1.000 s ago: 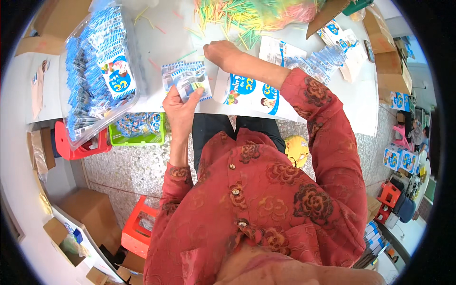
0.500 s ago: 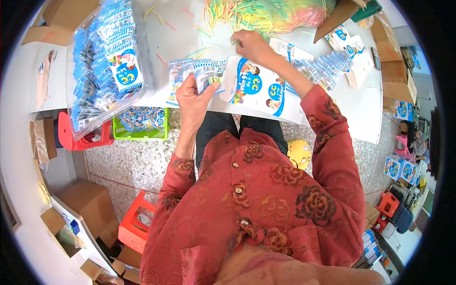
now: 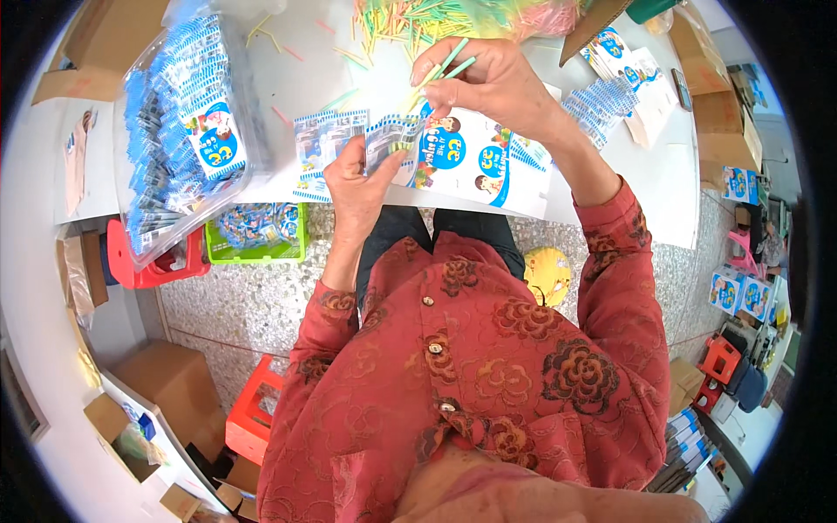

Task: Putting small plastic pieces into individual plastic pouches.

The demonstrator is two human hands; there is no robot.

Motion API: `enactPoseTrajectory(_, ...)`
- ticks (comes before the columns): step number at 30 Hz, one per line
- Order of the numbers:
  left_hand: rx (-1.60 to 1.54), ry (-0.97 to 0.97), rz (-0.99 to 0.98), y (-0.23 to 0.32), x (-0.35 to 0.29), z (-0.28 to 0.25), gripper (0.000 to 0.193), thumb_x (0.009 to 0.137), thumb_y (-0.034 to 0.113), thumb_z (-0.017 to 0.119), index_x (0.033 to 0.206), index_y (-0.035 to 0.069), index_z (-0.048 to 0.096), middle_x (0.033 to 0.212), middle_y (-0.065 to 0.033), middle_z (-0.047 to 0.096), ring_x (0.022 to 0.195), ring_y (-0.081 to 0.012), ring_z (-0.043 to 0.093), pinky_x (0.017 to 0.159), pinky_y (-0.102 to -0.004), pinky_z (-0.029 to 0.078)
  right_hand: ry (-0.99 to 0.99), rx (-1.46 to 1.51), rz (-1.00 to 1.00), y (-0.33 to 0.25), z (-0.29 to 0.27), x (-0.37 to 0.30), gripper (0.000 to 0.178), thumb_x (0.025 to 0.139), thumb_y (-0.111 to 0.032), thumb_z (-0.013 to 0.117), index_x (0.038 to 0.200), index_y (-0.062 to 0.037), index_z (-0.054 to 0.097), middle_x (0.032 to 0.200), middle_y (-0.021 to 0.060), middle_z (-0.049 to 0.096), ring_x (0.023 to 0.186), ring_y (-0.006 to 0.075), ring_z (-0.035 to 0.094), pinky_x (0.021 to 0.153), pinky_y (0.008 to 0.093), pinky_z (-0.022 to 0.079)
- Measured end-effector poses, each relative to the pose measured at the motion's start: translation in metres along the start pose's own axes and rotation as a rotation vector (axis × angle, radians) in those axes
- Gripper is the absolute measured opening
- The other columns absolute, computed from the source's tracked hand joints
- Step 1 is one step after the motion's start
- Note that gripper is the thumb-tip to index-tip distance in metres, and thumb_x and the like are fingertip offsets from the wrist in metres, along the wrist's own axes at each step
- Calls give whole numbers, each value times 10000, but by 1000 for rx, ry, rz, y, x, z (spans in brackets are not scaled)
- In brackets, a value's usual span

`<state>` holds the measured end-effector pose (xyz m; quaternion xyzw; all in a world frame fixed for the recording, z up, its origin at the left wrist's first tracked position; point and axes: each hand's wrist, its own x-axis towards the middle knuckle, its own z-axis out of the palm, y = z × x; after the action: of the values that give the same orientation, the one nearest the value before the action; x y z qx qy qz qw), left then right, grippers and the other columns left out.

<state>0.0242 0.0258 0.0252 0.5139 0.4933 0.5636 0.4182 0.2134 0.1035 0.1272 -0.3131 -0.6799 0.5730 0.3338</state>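
Between the thumb and fingers of my left hand (image 3: 356,187) is a small blue-and-white plastic packet (image 3: 384,135), held at the table's near edge. My right hand (image 3: 514,96) pinches a few thin green and yellow straws (image 3: 452,61) just above and to the right of that packet. Their lower ends come close to its top edge; whether they touch, I cannot tell. More packets (image 3: 327,139) lie beside my left hand. Beneath my right hand are white-and-blue printed sheets (image 3: 478,155). A loose pile of coloured straws (image 3: 405,26) spreads beyond my hands.
On the left, a clear plastic bin (image 3: 255,144) is heaped with packets. Below it are a green crate (image 3: 257,258) and a red stool (image 3: 157,266). A straw-filled plastic bag (image 3: 532,17), more packets (image 3: 602,109) and a phone (image 3: 681,90) occupy the table's right side.
My right hand has come back from the straw pile toward my left hand, and green and yellow straws now show in its fingers. My left hand keeps hold of the packet.
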Motion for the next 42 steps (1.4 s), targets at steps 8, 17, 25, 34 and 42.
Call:
enactPoseTrajectory(8, 4, 9, 47, 4, -2, -1, 200, 728, 18, 715, 908, -12, 632, 786, 24, 636, 690, -31, 499, 626, -197, 430, -46, -36, 5, 0, 8, -3, 143, 870, -76, 582, 1003, -25, 593, 771, 10, 602, 673, 57, 593, 560, 184, 460)
enactPoseTrajectory(17, 158, -23, 92, 2, 2, -2, 216, 717, 28, 716, 916, 4, 635, 771, -8, 652, 675, -32, 519, 615, -207, 443, -58, -360, 6, -4, 15, 2, 136, 838, -81, 590, 971, -55, 604, 707, -23, 585, 587, 38, 512, 525, 188, 417)
enactPoseTrajectory(25, -245, -128, -59, 23, 9, 8, 215, 754, -8, 688, 959, -15, 622, 871, -12, 652, 761, -54, 561, 693, -207, 456, 18, -468, -248, 16, 9, 14, 198, 832, -171, 607, 1007, -77, 598, 843, 43, 626, 679, 100, 564, 608, 268, 441)
enactPoseTrajectory(34, -187, -209, -56, 20, 13, 3, 232, 761, 16, 697, 980, -13, 625, 871, -24, 656, 761, -52, 566, 689, -207, 462, -140, -115, -152, 20, 4, 21, 299, 959, -218, 423, 1137, -20, 558, 1077, 67, 593, 1046, 150, 529, 940, 291, 395)
enactPoseTrajectory(42, -252, -140, -71, 21, 11, 7, 189, 903, 153, 560, 941, -9, 648, 820, 13, 631, 724, -26, 508, 644, -195, 426, -137, 35, 22, 19, 2, 18, 411, 968, -330, 352, 1163, -34, 559, 1152, 81, 583, 1098, 171, 516, 973, 303, 374)
